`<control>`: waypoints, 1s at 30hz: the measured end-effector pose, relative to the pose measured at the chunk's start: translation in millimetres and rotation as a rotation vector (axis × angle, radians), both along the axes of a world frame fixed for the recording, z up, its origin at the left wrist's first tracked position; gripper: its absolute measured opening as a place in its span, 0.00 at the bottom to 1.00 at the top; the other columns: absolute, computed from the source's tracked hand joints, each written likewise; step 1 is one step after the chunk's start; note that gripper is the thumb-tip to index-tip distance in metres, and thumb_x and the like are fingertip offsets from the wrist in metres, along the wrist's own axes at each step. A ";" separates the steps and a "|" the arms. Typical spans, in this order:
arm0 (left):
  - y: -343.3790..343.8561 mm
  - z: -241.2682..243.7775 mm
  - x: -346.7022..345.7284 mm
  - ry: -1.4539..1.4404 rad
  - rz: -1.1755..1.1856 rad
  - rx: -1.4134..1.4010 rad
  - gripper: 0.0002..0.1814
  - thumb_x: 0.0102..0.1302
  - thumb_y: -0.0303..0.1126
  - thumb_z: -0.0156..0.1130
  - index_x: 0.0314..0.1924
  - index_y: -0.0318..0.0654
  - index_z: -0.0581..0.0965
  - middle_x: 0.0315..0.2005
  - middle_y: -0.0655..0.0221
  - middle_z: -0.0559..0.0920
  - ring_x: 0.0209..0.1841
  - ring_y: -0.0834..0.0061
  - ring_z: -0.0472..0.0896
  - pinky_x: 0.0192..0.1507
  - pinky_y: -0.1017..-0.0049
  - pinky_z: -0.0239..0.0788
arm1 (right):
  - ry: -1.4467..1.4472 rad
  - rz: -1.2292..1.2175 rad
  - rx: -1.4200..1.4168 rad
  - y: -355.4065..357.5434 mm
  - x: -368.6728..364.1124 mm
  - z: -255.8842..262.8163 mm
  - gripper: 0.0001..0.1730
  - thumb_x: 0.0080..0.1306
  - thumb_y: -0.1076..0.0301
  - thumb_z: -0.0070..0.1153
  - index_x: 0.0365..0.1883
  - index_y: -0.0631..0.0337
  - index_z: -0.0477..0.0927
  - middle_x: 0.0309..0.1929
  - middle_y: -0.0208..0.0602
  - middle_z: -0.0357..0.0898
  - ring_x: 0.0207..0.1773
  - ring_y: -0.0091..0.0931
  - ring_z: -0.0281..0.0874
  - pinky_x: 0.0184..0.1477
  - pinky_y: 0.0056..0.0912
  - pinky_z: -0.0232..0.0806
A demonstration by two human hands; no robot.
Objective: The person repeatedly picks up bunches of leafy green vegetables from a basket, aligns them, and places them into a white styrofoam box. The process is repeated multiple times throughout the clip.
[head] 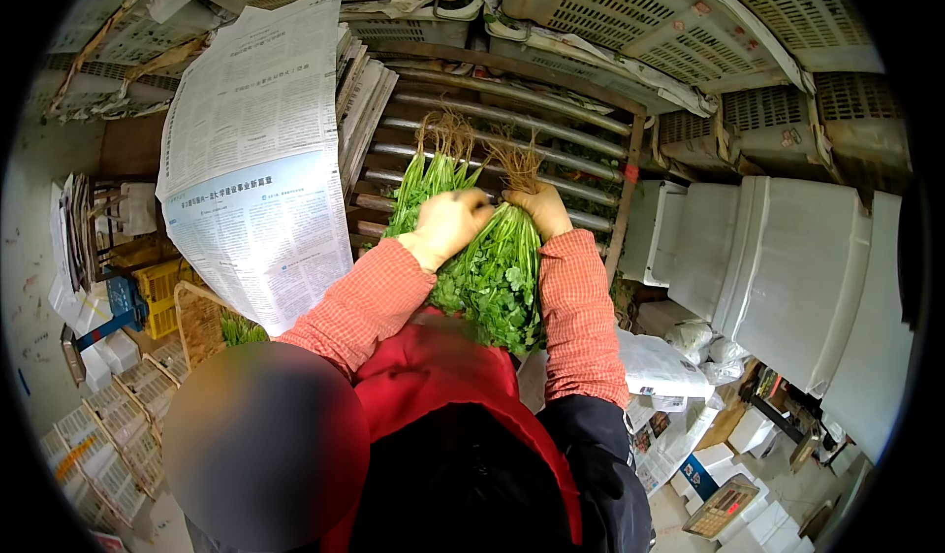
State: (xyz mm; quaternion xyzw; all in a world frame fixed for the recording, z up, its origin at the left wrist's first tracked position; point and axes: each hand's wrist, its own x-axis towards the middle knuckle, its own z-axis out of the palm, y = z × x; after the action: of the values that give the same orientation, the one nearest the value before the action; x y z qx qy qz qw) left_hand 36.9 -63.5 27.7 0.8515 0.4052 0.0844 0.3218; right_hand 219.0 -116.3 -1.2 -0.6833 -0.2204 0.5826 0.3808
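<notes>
A leafy bunch of cilantro-like herbs (502, 280) hangs with its roots upward between my arms. Around its stems, just below the brown roots, my right hand (543, 209) is closed. My left hand (450, 224) is curled at the left side of the same stems; its fingertips are partly hidden, so whether it grips them is unclear. Behind my left hand, a second bunch of herbs (428, 180) lies on a rack of metal bars (583, 161), roots pointing away from me. Both forearms wear red checked sleeves.
Newspaper sheets (258, 161) rise at the left beside a stack of folded paper (365, 110). Plastic crates (613, 6) line the far side. White foam boxes (797, 272) stand at the right, above a digital scale (723, 505). A yellow crate (162, 294) is at the left.
</notes>
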 end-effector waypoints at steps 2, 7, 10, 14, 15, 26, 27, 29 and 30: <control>16.9 10.9 -9.6 0.052 0.181 0.020 0.13 0.61 0.41 0.60 0.37 0.38 0.79 0.30 0.61 0.83 0.29 0.63 0.83 0.32 0.66 0.75 | -0.057 -0.027 -0.038 0.2 1.5 2.5 0.21 0.54 0.71 0.65 0.45 0.73 0.78 0.42 0.43 0.82 0.41 0.30 0.78 0.49 0.28 0.67; 54.0 -20.5 -32.5 0.348 0.315 0.209 0.28 0.58 0.51 0.63 0.44 0.31 0.74 0.33 0.54 0.82 0.34 0.59 0.82 0.33 0.62 0.74 | -0.066 -0.050 0.029 -1.9 6.8 -27.3 0.21 0.54 0.69 0.64 0.43 0.73 0.79 0.40 0.44 0.82 0.40 0.30 0.78 0.48 0.29 0.68; 56.6 -24.1 -21.9 0.396 0.322 0.134 0.28 0.58 0.52 0.63 0.41 0.30 0.73 0.31 0.55 0.81 0.34 0.59 0.82 0.34 0.61 0.73 | -0.176 0.018 0.067 15.3 3.6 -15.8 0.20 0.53 0.66 0.64 0.41 0.70 0.81 0.36 0.45 0.82 0.36 0.31 0.78 0.43 0.30 0.68; 45.1 -34.8 -12.6 0.193 0.268 0.252 0.22 0.54 0.45 0.66 0.37 0.32 0.75 0.29 0.57 0.81 0.34 0.57 0.80 0.39 0.62 0.71 | -0.337 0.019 0.042 47.4 -2.0 -39.2 0.20 0.53 0.63 0.63 0.38 0.71 0.82 0.33 0.50 0.82 0.35 0.38 0.80 0.40 0.37 0.69; 41.7 -38.0 -13.9 0.137 0.267 0.287 0.21 0.53 0.43 0.67 0.37 0.33 0.76 0.30 0.56 0.81 0.35 0.57 0.80 0.40 0.62 0.71 | -0.374 0.027 0.040 54.8 -10.2 -37.8 0.19 0.52 0.63 0.63 0.38 0.71 0.82 0.33 0.51 0.82 0.36 0.39 0.80 0.40 0.38 0.69; 37.3 -40.5 -15.8 0.097 0.272 0.144 0.34 0.53 0.41 0.68 0.57 0.33 0.70 0.39 0.55 0.81 0.44 0.58 0.77 0.50 0.60 0.64 | -0.054 0.069 0.029 60.5 -22.5 -23.9 0.24 0.55 0.66 0.66 0.48 0.70 0.78 0.44 0.43 0.81 0.43 0.31 0.78 0.50 0.31 0.67; 37.1 -37.8 -15.5 0.119 0.271 0.123 0.34 0.53 0.41 0.67 0.58 0.34 0.70 0.39 0.55 0.81 0.45 0.59 0.77 0.50 0.60 0.64 | -0.059 0.085 0.021 61.3 -24.0 -25.1 0.24 0.55 0.65 0.66 0.48 0.70 0.78 0.44 0.42 0.81 0.43 0.31 0.78 0.50 0.31 0.67; 38.1 -35.4 -10.9 0.161 0.272 0.119 0.34 0.53 0.40 0.68 0.59 0.34 0.69 0.39 0.56 0.81 0.44 0.59 0.77 0.49 0.60 0.64 | -0.019 0.087 0.120 57.7 -26.8 -28.8 0.24 0.55 0.64 0.67 0.47 0.70 0.78 0.44 0.43 0.81 0.43 0.32 0.78 0.50 0.31 0.67; 38.2 -35.1 -9.0 0.182 0.272 0.116 0.35 0.53 0.40 0.68 0.59 0.34 0.68 0.38 0.56 0.81 0.44 0.59 0.77 0.49 0.61 0.64 | 0.001 0.087 0.168 56.2 -27.8 -27.4 0.25 0.54 0.63 0.67 0.47 0.70 0.79 0.44 0.43 0.81 0.44 0.32 0.78 0.50 0.31 0.68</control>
State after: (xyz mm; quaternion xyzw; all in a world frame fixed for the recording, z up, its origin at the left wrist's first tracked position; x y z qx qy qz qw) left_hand 28.0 -25.2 -7.4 0.8101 0.5385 0.0730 0.2199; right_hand 191.2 -60.1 -28.7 -0.6386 -0.2978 0.5783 0.4111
